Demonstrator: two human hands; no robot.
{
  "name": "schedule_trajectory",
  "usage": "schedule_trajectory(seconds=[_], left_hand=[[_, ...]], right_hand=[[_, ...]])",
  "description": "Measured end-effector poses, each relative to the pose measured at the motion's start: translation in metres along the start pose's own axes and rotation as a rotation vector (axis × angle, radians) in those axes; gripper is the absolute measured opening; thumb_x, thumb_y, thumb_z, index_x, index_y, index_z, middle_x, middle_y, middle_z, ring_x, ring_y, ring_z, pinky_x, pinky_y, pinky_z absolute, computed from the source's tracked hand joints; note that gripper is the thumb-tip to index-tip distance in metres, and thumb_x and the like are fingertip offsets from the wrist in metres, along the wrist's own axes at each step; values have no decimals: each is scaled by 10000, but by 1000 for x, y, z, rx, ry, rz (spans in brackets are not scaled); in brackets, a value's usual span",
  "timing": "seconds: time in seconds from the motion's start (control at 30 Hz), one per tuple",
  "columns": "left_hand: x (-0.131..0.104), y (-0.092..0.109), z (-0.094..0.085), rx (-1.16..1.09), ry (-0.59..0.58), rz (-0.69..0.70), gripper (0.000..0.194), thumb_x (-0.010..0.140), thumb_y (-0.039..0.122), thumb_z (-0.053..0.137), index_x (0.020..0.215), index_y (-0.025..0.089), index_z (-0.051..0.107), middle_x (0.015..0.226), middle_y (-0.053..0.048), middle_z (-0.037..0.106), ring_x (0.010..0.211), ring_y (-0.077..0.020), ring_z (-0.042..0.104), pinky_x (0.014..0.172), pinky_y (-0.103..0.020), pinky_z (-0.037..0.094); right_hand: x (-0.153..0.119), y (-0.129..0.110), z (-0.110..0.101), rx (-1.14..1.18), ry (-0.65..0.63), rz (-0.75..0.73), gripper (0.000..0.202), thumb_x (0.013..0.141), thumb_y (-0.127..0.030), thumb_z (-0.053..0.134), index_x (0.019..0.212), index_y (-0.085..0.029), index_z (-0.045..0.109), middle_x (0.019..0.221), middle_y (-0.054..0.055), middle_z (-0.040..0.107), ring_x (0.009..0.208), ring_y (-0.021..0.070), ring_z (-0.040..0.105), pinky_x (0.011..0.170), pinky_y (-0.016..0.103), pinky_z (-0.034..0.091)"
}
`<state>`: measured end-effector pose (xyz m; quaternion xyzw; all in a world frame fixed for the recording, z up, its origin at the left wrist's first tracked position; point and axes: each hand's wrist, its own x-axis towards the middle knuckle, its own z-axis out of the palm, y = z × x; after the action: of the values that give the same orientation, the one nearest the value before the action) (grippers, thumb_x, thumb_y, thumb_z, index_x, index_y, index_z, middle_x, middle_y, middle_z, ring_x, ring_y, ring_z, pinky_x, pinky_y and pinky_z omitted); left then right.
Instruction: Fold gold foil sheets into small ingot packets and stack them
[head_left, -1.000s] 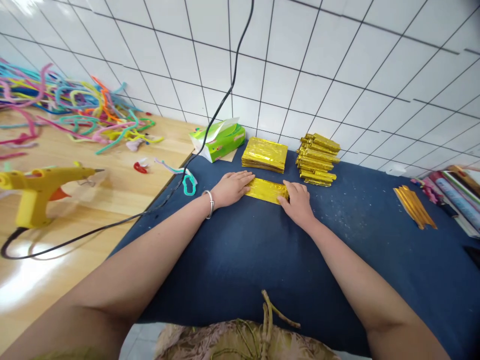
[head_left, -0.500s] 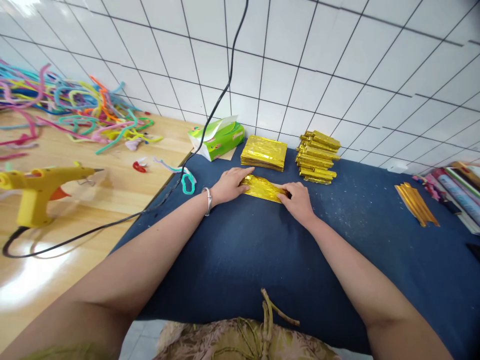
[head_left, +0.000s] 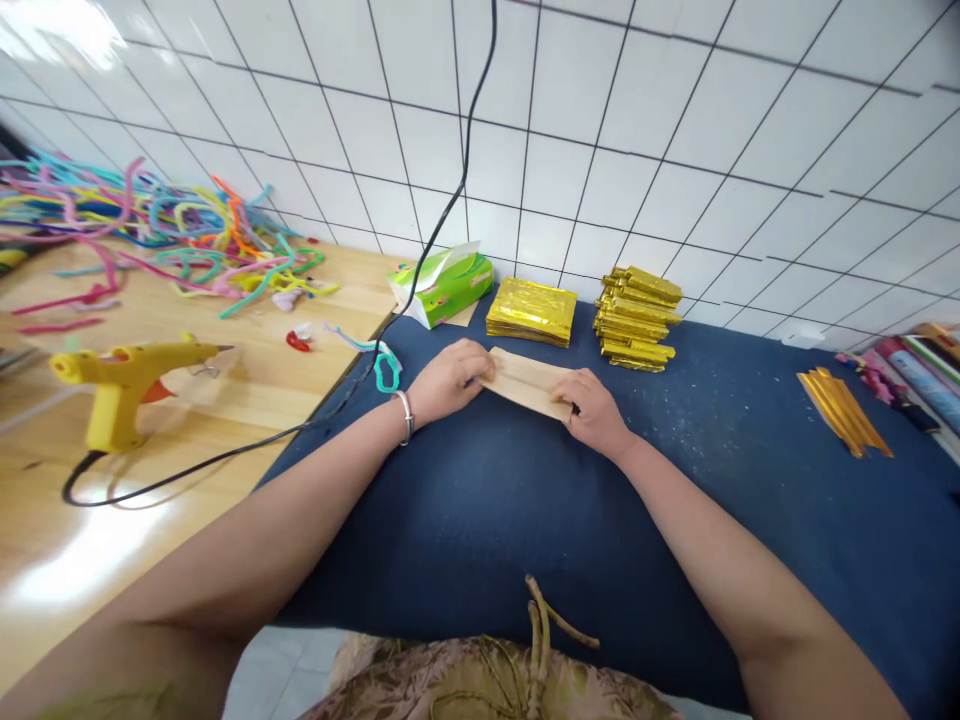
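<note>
A tan paper sheet (head_left: 525, 381) lies between my hands on the dark blue tabletop, its plain side facing up. My left hand (head_left: 450, 380), with a silver bangle at the wrist, has closed fingers gripping the sheet's left end. The right end is pinched by my right hand (head_left: 592, 408), whose fingers are curled. Just behind the sheet sits a flat stack of gold foil sheets (head_left: 531, 310). A pile of folded gold strips (head_left: 637, 318) is to the right of that stack.
A green tissue box (head_left: 450, 285) stands by the tiled wall. At left, a yellow glue gun (head_left: 124, 385) and its black cord (head_left: 225, 460) lie near colourful pipe cleaners (head_left: 187, 230). More gold strips (head_left: 844, 410) and books (head_left: 922, 385) are at the right.
The sheet between my hands now shows its tan side instead of the gold foil side. My left hand's fingers have curled in more. The view has shifted slightly to the left.
</note>
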<state>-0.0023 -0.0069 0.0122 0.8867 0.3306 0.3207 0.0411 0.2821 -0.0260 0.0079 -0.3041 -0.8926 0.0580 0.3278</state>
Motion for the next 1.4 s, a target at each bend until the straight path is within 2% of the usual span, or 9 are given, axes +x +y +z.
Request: schedule_trajectory(seconds=[0.13,0.23,0.3,0.5,0.63,0.83,1.07,1.23,1.4], left_hand=[[-19,7,-8,11,-180,24,152,815,111,513,892,189,618,1055,-53,652,1040,-187,559,913,-354,430],[-25,11,-9,-64,-237,-8,155,839,136,504,928,190,618,995,-48,658,975,-164,581,893,-327,446],[-25,11,-8,-124,-254,-23,147,854,161,500,932,189,621,961,-46,659,949,-158,584,886,-317,454],[-23,4,-2,-238,-180,-213,234,909,330,483,1062,209,614,1018,-29,662,965,-146,595,884,-289,470],[-22,1,2,-226,-142,-324,282,916,350,459,1125,222,598,1070,-20,661,987,-156,602,895,-302,466],[-16,5,8,-72,-159,-356,286,901,325,483,1132,197,595,1027,-38,665,942,-175,593,865,-313,462],[-18,5,10,53,-176,-390,397,848,358,577,1210,199,535,908,-39,633,855,-184,573,789,-311,471],[-16,14,6,194,-121,-207,380,865,295,545,1231,194,535,1183,-110,559,1051,-241,510,917,-402,428],[-15,25,5,212,-346,32,368,885,119,411,1177,255,591,1198,-62,585,1084,-213,497,911,-375,416]], right_hand=[[3,-11,-10,-73,-297,-83,193,743,-85,526,892,-188,593,899,74,633,933,212,535,814,351,415],[10,-21,-18,-63,-405,-77,79,800,-197,563,861,-187,612,897,75,633,895,201,537,824,348,411],[14,-25,-21,-44,-448,-31,128,840,-293,558,870,-190,627,902,75,630,902,201,538,834,348,413],[17,-17,-13,56,-437,179,249,890,-371,489,777,-210,642,773,29,612,822,176,545,768,310,420],[14,-11,-2,36,-365,339,336,912,-365,434,664,-201,591,692,8,585,729,149,545,676,263,394],[10,-15,7,-80,-293,521,177,852,-361,518,916,-234,623,879,18,673,774,173,602,673,268,400],[11,-12,8,-124,-341,588,340,772,-377,614,1085,-247,586,879,32,681,713,191,616,623,282,406],[12,-10,7,-90,-355,570,362,771,-360,616,1117,-260,588,906,28,690,743,197,628,633,289,423],[13,-11,7,-80,-356,557,389,773,-354,613,1149,-258,586,961,32,699,810,216,645,690,314,449]])
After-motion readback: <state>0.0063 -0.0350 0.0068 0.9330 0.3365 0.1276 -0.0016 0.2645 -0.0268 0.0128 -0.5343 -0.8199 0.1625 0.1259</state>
